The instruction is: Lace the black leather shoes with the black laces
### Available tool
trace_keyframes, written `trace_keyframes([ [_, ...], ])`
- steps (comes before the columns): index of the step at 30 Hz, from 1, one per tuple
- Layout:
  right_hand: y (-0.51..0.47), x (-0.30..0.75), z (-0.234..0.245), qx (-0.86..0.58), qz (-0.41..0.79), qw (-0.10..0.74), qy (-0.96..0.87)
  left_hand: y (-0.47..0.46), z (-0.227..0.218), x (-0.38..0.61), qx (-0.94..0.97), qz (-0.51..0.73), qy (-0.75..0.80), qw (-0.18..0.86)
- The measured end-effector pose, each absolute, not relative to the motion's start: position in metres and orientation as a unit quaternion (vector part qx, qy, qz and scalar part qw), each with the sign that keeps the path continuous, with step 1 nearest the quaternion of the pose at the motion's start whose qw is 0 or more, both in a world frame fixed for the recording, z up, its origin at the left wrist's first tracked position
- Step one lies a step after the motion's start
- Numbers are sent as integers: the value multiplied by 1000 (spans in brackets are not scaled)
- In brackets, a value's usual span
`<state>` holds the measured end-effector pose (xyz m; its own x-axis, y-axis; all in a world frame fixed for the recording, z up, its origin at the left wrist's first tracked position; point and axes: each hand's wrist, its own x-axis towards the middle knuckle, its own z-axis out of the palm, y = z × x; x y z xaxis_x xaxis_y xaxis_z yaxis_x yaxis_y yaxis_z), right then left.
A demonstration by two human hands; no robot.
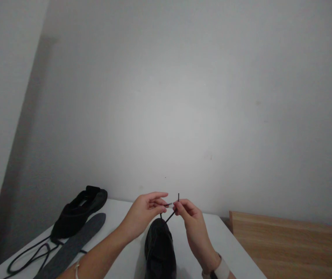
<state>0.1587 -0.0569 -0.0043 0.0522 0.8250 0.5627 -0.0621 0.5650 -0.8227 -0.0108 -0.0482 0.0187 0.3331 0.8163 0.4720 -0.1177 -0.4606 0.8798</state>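
Just above one end of a black shoe (160, 248), my two hands hold the ends of a dark shoelace (170, 216). My left hand (150, 209) pinches one lace end between thumb and fingers, its tip pointing right. In my right hand (191, 217), the other strand is pinched, with its end sticking straight up. Both strands run down to the shoe and cross or lie close together near it. The shoe stands on a white table (209, 228) between my forearms, its near part cut off by the bottom of the view.
A second black shoe (75, 213) lies at the left on the table. Beside it are a grey insole (81, 240) and a loose dark lace (32, 257) in loops. A pale wall (166, 116) rises behind the table; a wooden board (294, 244) is at the right.
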Motion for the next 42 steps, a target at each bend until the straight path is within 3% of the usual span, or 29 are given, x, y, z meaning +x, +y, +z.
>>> trace_keyframes([
  [6, -56, 174, -23, -224, 520, 658, -497, -39, 2, -50, 661, 478, 265, 514],
  [11, -49, 193, -41, -237, 503, 701, -446, -34, -23, -77, 567, 525, 185, 607],
  [16, -41, 210, -61, -259, 468, 720, -443, -25, -48, -88, 498, 594, 223, 591],
  [21, -47, 210, -68, -344, 379, 638, -575, -27, -51, -79, 616, 531, 302, 497],
  [25, -63, 201, -59, -408, 251, 511, -713, -42, -44, -66, 763, 436, 353, 321],
  [30, -73, 198, -59, -440, 147, 441, -768, -52, -51, -52, 837, 375, 368, 155],
  [42, -66, 195, -65, -440, 98, 425, -786, -51, -53, -35, 853, 339, 386, 96],
])
